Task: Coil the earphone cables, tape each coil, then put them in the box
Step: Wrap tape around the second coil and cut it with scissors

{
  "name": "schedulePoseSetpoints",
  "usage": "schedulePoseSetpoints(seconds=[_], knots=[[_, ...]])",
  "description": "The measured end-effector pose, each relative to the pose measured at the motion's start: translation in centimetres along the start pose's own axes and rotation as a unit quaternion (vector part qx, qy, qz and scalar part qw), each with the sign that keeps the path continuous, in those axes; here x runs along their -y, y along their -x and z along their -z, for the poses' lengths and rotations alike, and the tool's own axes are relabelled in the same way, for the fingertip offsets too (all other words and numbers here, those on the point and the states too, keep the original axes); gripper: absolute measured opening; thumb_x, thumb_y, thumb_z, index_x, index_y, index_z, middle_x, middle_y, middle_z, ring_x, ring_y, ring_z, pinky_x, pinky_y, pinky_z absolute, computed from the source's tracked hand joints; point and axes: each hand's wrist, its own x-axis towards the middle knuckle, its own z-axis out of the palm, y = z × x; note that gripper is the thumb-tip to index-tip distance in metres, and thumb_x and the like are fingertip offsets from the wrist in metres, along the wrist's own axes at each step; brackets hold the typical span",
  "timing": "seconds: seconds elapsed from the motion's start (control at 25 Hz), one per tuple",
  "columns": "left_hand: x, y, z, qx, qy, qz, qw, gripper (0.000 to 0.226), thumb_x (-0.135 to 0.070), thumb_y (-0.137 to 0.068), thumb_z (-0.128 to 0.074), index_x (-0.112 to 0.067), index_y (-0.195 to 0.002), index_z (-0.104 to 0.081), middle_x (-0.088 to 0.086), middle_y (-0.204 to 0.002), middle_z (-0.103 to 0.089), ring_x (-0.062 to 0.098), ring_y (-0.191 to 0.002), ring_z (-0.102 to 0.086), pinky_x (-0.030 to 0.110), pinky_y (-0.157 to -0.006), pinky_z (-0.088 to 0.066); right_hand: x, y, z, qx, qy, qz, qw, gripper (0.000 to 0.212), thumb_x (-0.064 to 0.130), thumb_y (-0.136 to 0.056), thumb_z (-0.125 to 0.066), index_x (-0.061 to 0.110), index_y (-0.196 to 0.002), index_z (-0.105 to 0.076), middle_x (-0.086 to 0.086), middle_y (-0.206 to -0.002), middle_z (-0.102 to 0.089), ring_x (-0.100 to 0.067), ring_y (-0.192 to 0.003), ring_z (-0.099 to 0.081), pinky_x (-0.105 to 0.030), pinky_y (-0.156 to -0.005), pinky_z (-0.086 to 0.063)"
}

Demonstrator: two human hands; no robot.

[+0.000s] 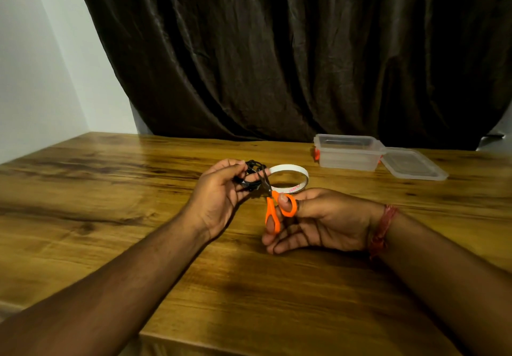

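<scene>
My left hand (219, 192) grips a coiled black earphone cable (252, 175) above the middle of the wooden table (110, 189). My right hand (318, 221) holds orange-handled scissors (277, 207), thumb through one loop, with the dark blades pointing up at the coil. A white roll of tape (291, 179) lies on the table just behind the scissors and the coil. The clear plastic box (347, 152) stands open at the back right; what is in it I cannot tell.
The box's clear lid (414, 164) lies flat to the right of the box. A dark curtain (277, 51) hangs behind the table's far edge, and a white wall (41, 64) rises at the left.
</scene>
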Motion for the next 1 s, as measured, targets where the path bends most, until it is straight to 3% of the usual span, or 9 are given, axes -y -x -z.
schedulePoseSetpoints(seconds=[0.36, 1.0], knots=[[-0.14, 0.15, -0.08, 0.009, 0.000, -0.007, 1.000, 0.020, -0.007, -0.098, -0.046, -0.010, -0.078, -0.051, 0.012, -0.085, -0.060, 0.038, -0.110, -0.067, 0.059, -0.110, -0.036, -0.20, -0.37, -0.13, -0.043, 0.000, 0.008, 0.999, 0.038, 0.033, -0.093, -0.051, -0.003, -0.100, -0.063, -0.026, -0.104, -0.065, -0.030, -0.093, -0.068, -0.030, -0.083, -0.058], [-0.31, 0.22, -0.29, -0.016, 0.019, -0.020, 1.000, 0.020, -0.004, -0.097, -0.046, -0.010, -0.078, -0.051, 0.005, -0.074, -0.055, 0.047, -0.120, -0.057, 0.058, -0.106, -0.038, -0.24, -0.34, -0.52, -0.035, -0.024, 0.002, 0.999, 0.037, 0.030, -0.094, -0.049, -0.005, -0.102, -0.061, -0.026, -0.104, -0.063, -0.030, -0.094, -0.068, -0.031, -0.084, -0.058]])
